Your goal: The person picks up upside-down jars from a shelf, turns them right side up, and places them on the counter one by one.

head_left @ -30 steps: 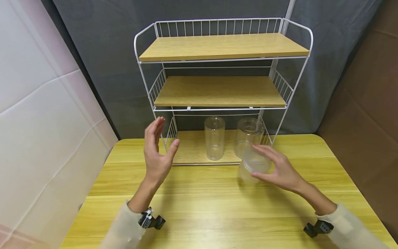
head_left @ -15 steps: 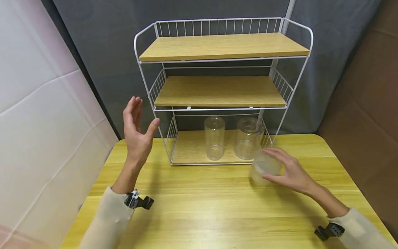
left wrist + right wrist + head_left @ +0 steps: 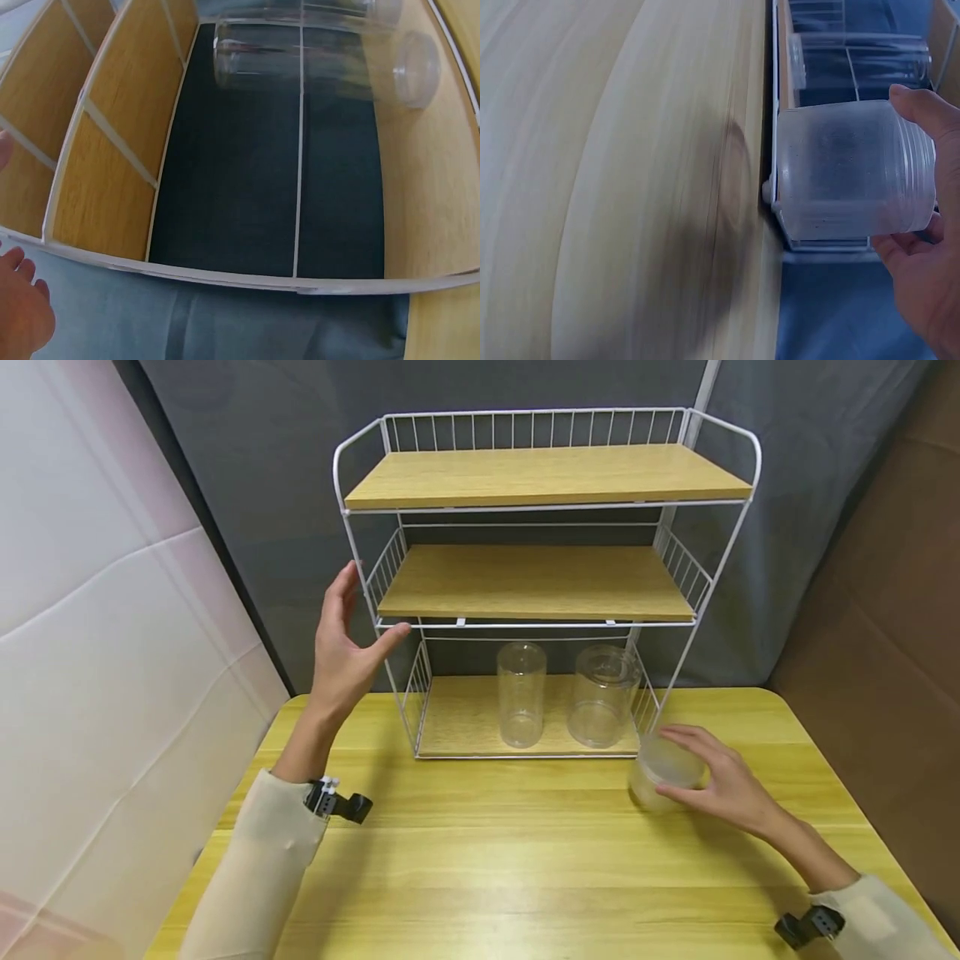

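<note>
Grasping the translucent threaded jar (image 3: 663, 770), the right hand (image 3: 729, 785) should hold it upright, clear of the three-tier wire rack (image 3: 536, 583); the left hand (image 3: 343, 664), unclenched, grasps nothing.

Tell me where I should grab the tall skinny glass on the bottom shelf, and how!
Probably round the middle of the tall glass, from the front and a bit left, with the free left hand. It stands upright, with straight round sides to wrap. The middle shelf is above it, and the wider glass stands to its right.
</note>
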Demonstrator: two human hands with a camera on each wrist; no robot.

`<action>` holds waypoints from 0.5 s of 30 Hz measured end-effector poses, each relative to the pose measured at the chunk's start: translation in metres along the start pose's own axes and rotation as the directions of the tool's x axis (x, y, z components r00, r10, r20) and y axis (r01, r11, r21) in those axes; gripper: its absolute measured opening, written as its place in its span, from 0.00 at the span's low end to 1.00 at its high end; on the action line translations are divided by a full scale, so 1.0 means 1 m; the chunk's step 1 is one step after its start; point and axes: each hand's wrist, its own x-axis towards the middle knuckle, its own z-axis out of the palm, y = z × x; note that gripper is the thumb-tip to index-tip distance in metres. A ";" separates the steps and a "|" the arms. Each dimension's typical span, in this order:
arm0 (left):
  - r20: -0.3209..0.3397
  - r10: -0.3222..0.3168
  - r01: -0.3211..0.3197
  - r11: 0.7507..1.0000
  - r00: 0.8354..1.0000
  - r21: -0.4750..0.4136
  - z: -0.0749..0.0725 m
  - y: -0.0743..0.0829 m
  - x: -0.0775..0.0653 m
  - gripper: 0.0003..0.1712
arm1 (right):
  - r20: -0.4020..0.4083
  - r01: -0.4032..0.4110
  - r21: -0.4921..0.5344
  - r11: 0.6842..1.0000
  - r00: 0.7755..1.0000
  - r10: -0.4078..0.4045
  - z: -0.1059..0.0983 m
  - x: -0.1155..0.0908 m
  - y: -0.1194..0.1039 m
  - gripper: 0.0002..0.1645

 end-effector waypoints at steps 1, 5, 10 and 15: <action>0.006 0.000 0.000 1.000 1.000 0.000 0.001 -0.001 0.002 0.50 | -0.004 -0.003 -0.003 1.000 1.000 0.003 -0.001 -0.001 0.002 0.50; 0.026 -0.009 0.009 1.000 1.000 -0.018 0.005 -0.008 0.008 0.51 | -0.020 -0.015 -0.017 1.000 1.000 0.015 -0.006 -0.006 0.007 0.50; 0.039 -0.016 0.017 1.000 0.999 -0.025 0.010 -0.013 0.015 0.52 | -0.033 -0.038 -0.042 0.998 0.999 0.037 -0.010 -0.009 0.010 0.49; 0.043 -0.011 0.011 1.000 0.999 -0.015 0.014 -0.015 0.020 0.55 | -0.039 -0.062 -0.062 0.996 0.997 0.060 -0.013 -0.014 0.018 0.49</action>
